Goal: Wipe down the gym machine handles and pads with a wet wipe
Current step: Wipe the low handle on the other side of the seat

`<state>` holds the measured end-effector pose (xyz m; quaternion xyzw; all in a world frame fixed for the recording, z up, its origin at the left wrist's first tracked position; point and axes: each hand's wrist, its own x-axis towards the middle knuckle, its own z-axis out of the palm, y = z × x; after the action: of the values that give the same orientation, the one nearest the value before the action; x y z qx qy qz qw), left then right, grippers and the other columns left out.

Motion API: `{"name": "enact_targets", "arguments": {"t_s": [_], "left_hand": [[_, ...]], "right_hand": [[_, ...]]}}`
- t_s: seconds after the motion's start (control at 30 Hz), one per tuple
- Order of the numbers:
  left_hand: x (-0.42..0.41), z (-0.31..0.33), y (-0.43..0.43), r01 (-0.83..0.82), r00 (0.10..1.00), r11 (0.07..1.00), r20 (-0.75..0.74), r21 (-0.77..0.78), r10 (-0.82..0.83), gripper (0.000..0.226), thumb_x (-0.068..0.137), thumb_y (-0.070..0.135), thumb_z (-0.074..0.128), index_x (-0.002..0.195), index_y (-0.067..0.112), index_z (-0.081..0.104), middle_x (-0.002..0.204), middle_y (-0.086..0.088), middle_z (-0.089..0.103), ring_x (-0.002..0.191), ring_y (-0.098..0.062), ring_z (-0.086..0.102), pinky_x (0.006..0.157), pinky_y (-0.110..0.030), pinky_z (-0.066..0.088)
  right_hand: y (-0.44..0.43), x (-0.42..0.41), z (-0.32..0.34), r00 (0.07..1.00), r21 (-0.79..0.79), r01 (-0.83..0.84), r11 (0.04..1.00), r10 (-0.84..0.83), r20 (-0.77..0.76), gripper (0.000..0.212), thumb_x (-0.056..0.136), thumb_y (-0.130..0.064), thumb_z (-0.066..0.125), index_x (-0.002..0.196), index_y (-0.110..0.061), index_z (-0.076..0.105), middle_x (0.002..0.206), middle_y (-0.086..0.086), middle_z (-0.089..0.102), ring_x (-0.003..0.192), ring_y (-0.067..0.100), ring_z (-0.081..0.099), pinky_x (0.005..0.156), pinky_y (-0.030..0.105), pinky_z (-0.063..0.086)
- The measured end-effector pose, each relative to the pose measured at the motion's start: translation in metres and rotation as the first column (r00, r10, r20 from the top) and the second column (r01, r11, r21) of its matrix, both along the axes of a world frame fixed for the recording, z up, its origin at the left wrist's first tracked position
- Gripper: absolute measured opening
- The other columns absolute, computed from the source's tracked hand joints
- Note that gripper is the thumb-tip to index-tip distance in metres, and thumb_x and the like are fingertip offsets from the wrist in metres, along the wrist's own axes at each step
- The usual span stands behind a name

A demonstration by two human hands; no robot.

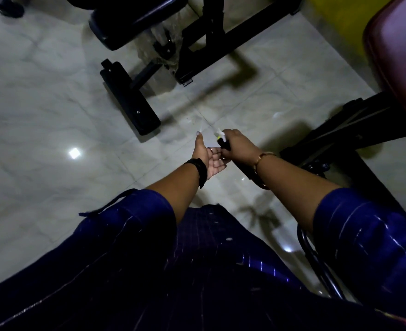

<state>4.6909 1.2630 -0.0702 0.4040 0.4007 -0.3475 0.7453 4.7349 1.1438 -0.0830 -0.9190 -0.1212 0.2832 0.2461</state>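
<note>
the right hand (239, 145) is clenched round a black machine handle (225, 145) low over the pale marble floor (41, 103). a scrap of white wet wipe (218, 133) pokes out above its fingers beside a yellow-green band. the left hand (209, 158) lies released, palm up, just beside it. a maroon pad (398, 56) sits at the right edge, well apart.

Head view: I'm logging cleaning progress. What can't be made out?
All head view.
The item in the right hand: small, dim, half covered by that hand; wipe or bottle unclear.
The maroon pad: cut off by the right edge.
The black pad: cut off by the top edge.
</note>
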Motion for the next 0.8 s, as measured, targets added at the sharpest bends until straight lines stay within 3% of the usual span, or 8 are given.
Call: {"name": "enact_targets", "arguments": {"t_s": [0.07,0.2,0.27,0.33,0.43,0.57,0.63,0.8], "left_hand": [[0.001,0.000,0.000,0.019,1.000,1.000,0.004,0.010,-0.019,0.097,0.093,0.073,0.007,0.132,-0.004,0.051,0.129,-0.018,0.059,0.121,-0.031,0.057,0.111,-0.040,0.036],[0.002,-0.002,0.001,0.000,0.999,1.000,-0.035,-0.007,0.000,0.091,0.090,0.078,0.008,0.098,0.002,0.058,0.091,-0.009,0.053,0.085,-0.022,0.060,0.096,-0.037,0.047],[0.001,0.001,0.000,0.003,1.000,1.000,-0.025,-0.024,-0.003,0.093,0.091,0.076,0.010,0.117,0.000,0.057,0.108,-0.013,0.060,0.100,-0.024,0.063,0.092,-0.036,0.048],[0.002,0.005,0.000,0.013,1.000,1.000,-0.009,-0.015,-0.014,0.095,0.092,0.074,0.010,0.134,-0.001,0.051,0.118,-0.014,0.064,0.105,-0.027,0.064,0.092,-0.036,0.048],[0.001,0.006,-0.001,0.010,1.000,1.000,-0.005,0.010,-0.010,0.097,0.093,0.074,0.009,0.134,-0.004,0.050,0.111,-0.014,0.066,0.096,-0.026,0.065,0.100,-0.038,0.046],[0.002,0.007,-0.001,0.018,1.000,1.000,-0.001,0.006,-0.018,0.097,0.093,0.073,0.009,0.138,-0.005,0.046,0.135,-0.018,0.057,0.123,-0.030,0.056,0.114,-0.041,0.033],[0.003,0.009,0.000,0.015,1.000,1.000,-0.001,0.005,-0.015,0.097,0.093,0.073,0.009,0.136,-0.005,0.048,0.131,-0.019,0.059,0.116,-0.030,0.059,0.109,-0.040,0.037],[0.001,0.009,0.000,-0.008,1.000,1.000,-0.021,-0.021,0.008,0.081,0.094,0.071,0.016,0.095,0.002,0.058,0.072,-0.009,0.065,0.068,-0.021,0.064,0.092,-0.037,0.048]], "right_hand": [[-0.010,-0.018,-0.003,0.994,0.027,0.035,0.999,-0.037,0.098,0.043,0.089,-0.011,0.057,0.131,-0.006,0.047,0.119,0.020,0.052,0.108,0.037,0.051,0.086,0.033,0.040],[-0.021,-0.045,-0.013,0.876,-0.184,-0.188,0.965,0.249,0.412,0.060,0.079,0.000,0.060,0.137,0.000,0.045,0.128,0.022,0.052,0.103,0.040,0.055,0.078,0.044,0.051],[-0.022,-0.037,-0.013,0.797,-0.242,-0.279,0.929,0.365,0.482,0.060,0.077,-0.005,0.065,0.134,-0.002,0.048,0.132,0.020,0.051,0.109,0.039,0.056,0.079,0.043,0.052],[-0.017,-0.025,-0.005,0.792,-0.271,-0.346,0.898,0.435,0.428,0.061,0.078,-0.017,0.068,0.134,-0.005,0.048,0.137,0.016,0.048,0.115,0.035,0.054,0.084,0.042,0.051],[0.000,-0.005,0.009,0.877,-0.330,-0.334,0.883,0.419,0.233,0.058,0.083,-0.027,0.062,0.135,-0.012,0.042,0.134,0.010,0.046,0.114,0.032,0.053,0.087,0.041,0.045],[0.000,-0.001,0.003,1.000,-0.109,-0.005,0.994,0.007,0.016,0.039,0.089,-0.024,0.057,0.122,-0.006,0.050,0.122,0.019,0.053,0.111,0.036,0.053,0.084,0.035,0.042],[-0.009,-0.017,-0.004,0.994,-0.039,0.046,0.998,-0.042,0.102,0.033,0.089,-0.019,0.054,0.120,-0.006,0.052,0.116,0.019,0.056,0.108,0.037,0.053,0.082,0.035,0.042],[-0.017,-0.041,-0.006,0.891,-0.151,-0.187,0.971,0.233,0.390,0.056,0.087,-0.001,0.055,0.141,-0.001,0.039,0.142,0.022,0.042,0.121,0.040,0.049,0.089,0.046,0.048]]}}
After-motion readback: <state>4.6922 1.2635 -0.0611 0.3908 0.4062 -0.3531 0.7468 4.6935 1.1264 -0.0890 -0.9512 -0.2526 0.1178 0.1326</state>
